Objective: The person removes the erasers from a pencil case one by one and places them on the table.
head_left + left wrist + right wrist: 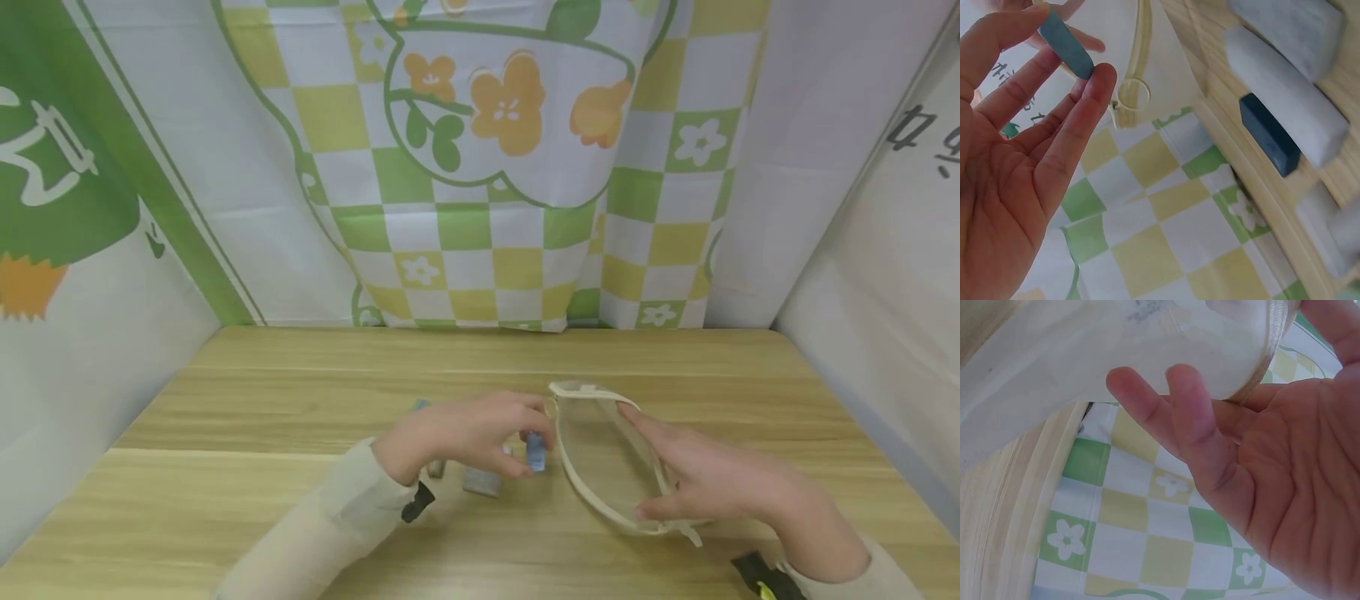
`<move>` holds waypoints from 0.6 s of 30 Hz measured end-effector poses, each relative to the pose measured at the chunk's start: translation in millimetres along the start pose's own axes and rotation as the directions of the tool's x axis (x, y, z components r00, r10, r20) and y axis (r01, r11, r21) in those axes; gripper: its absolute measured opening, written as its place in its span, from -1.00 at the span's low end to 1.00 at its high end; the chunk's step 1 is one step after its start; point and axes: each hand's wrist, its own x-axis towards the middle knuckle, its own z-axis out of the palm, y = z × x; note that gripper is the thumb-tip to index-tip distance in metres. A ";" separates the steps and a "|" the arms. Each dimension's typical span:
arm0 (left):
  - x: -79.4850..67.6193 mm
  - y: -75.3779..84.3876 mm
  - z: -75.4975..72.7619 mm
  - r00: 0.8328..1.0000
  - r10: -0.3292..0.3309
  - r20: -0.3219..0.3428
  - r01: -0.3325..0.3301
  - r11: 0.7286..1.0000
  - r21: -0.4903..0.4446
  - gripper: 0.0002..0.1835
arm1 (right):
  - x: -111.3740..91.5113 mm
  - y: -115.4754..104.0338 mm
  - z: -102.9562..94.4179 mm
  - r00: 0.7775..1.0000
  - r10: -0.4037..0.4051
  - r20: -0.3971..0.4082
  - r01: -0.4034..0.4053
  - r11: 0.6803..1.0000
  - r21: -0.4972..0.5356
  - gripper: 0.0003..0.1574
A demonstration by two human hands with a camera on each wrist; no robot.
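My left hand (480, 429) pinches a small blue block with slanted ends, like an eraser (1066, 47), between thumb and fingertips. It holds the eraser up beside the mouth of a see-through zip pouch (607, 458) with a cream edge. My right hand (712, 471) grips the pouch at its rim, index finger on the far edge and thumb on the near one, so the mouth stands wide. In the right wrist view, the pouch's pale clear wall (1116, 356) lies beyond two bent fingers (1194, 412). A ring-shaped zip pull (1134, 94) hangs at the pouch's end.
Below my left hand, several blocks lie on the wooden table (262, 500): a dark blue block (1269, 134), a long white block (1285, 94), a grey block (1291, 31) and another white block (1322, 231). A checked cloth (465, 225) hangs behind the table's far edge.
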 end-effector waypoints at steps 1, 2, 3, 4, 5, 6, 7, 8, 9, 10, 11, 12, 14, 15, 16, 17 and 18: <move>-1.8 -0.9 -0.1 1.000 -0.003 0.002 0.003 1.000 0.001 -0.70 | -0.2 -0.2 -0.1 1.000 -0.001 -0.003 0.001 1.000 -0.004 0.38; -3.9 -1.4 -0.3 1.000 -0.005 -0.001 0.005 1.000 0.003 -0.70 | -0.4 -0.2 -0.3 1.000 -0.002 -0.006 0.002 1.000 -0.009 0.38; -6.0 -2.1 -0.5 1.000 -0.008 -0.002 0.008 1.000 0.006 -0.70 | -0.7 -0.3 -0.4 1.000 -0.002 -0.006 0.002 1.000 -0.010 0.38; -8.6 -2.7 -1.2 1.000 -0.011 -0.003 0.011 1.000 0.009 -0.70 | -0.4 -0.5 -0.4 1.000 -0.004 -0.008 0.004 1.000 -0.009 0.38; -11.5 -3.3 -1.9 1.000 -0.013 -0.005 0.013 1.000 0.013 -0.70 | -0.1 -0.6 -0.4 1.000 -0.004 -0.008 0.004 1.000 -0.007 0.38; -14.3 -3.4 -2.8 1.000 -0.014 -0.010 0.014 1.000 0.014 -0.70 | 0.3 -0.7 -0.5 1.000 -0.002 -0.006 0.002 1.000 -0.003 0.38; -16.7 -3.7 -3.5 1.000 -0.012 -0.016 0.012 1.000 0.017 -0.71 | 0.1 -0.7 -0.6 1.000 0.001 -0.004 -0.001 1.000 -0.002 0.39; -19.1 -3.9 -4.4 1.000 -0.013 -0.023 0.013 1.000 0.018 -0.71 | 0.0 -0.7 -0.6 1.000 0.005 -0.002 -0.005 1.000 0.001 0.39; -21.4 -4.2 -5.3 1.000 -0.015 -0.028 0.015 1.000 0.017 -0.71 | -0.1 -0.8 -0.5 1.000 0.009 0.000 -0.009 1.000 0.004 0.39; -23.8 -4.4 -6.3 0.999 -0.015 -0.034 0.015 1.000 0.019 -0.72 | -0.1 -0.9 -0.4 1.000 0.012 0.001 -0.012 1.000 0.006 0.39; -26.1 -4.7 -7.3 0.999 -0.017 -0.040 0.018 1.000 0.024 -0.72 | -0.1 -0.9 -0.4 1.000 0.015 0.003 -0.015 1.000 0.007 0.39; -28.4 -4.8 -8.3 0.999 -0.023 -0.045 0.024 0.999 0.025 -0.72 | -0.1 -1.0 -0.3 1.000 0.019 0.005 -0.019 1.000 0.008 0.39; -32.7 -5.0 -10.5 0.998 -0.034 -0.047 0.036 0.999 0.025 -0.72 | -0.2 -1.1 -0.2 1.000 0.022 0.006 -0.022 1.000 0.010 0.39; -34.8 -5.3 -11.3 0.998 -0.041 -0.049 0.042 0.999 0.027 -0.72 | -0.2 -1.1 -0.1 1.000 0.023 0.006 -0.023 1.000 0.012 0.40; -36.9 -5.4 -12.1 0.998 -0.048 -0.050 0.050 0.998 0.029 -0.72 | -0.2 -1.2 -0.1 1.000 0.024 0.007 -0.024 1.000 0.014 0.40; -38.7 -5.6 -12.7 0.997 -0.055 -0.052 0.057 0.998 0.029 -0.71 | -0.2 -1.2 -0.1 1.000 0.025 0.008 -0.025 1.000 0.018 0.40; -40.5 -5.6 -13.2 0.997 -0.063 -0.054 0.064 0.998 0.025 -0.71 | -0.3 -1.3 0.0 1.000 0.025 0.008 -0.025 0.999 0.020 0.40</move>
